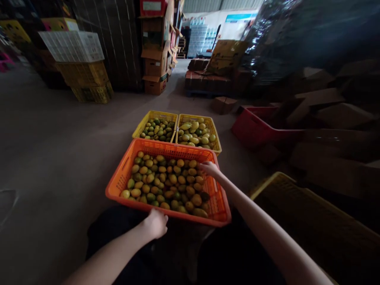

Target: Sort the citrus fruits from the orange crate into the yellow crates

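Note:
An orange crate [118, 178] stands in front of me, holding several small yellow-green fruits [163, 178] that look like mangoes. My left hand [156, 224] is closed on the crate's near rim, its fingers partly hidden by the rim. Over the right side of the crate reaches my right hand [209, 168], its fingertips near the fruits at the back right; whether they hold a fruit is too small to tell. Directly behind are two yellow crates, the left one [139, 124] with small green and yellow fruits, the right one [217, 138] with larger yellowish fruits.
A red crate [252, 128] and loose cardboard [344, 114] lie at the right. Nearer is a large yellow crate [297, 198]. Stacked crates [86, 73] stand at the back left, cardboard boxes [152, 67] at the back centre.

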The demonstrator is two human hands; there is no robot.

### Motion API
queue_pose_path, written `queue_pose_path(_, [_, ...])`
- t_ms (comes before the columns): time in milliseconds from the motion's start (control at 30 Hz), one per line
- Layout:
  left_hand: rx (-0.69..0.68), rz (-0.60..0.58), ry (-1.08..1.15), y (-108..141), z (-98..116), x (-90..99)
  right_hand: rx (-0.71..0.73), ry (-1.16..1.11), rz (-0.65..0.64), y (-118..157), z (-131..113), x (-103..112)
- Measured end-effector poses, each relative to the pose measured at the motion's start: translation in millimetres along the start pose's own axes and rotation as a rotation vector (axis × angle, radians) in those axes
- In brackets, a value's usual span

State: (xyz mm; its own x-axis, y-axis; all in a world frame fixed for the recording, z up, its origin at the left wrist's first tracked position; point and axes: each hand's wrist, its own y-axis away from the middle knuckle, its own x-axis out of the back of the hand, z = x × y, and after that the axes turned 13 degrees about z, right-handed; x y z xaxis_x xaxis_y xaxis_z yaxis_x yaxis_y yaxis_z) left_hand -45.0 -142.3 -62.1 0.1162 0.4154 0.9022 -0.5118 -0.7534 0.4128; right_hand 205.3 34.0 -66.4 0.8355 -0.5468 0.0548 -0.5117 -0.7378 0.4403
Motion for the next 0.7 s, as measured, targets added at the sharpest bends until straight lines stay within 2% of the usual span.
queue_pose_path(100, [0.019,-0.053,0.019,4.0,5.5,6.0,-0.017,0.196,-0.006,-2.0,43.3,11.7])
queue_pose_path(233, [0.044,-0.031,0.062,7.4,12.9,14.1,0.046,0.386,-0.009,-20.1,73.1,11.2])
queue_pose_path(400, [0.066,-0.034,0.119,5.5,15.0,10.2,0.239,0.595,-0.007,-44.1,93.2,-11.3])
queue_pose_path(567, [0.155,-0.138,0.171,-4.6,12.1,10.5,0.374,0.814,0.027,-65.0,108.6,-33.5])
queue_pose_path(700, [0.187,-0.254,0.205,-17.1,10.5,20.4,0.479,0.975,0.009,-78.4,112.1,-37.7])
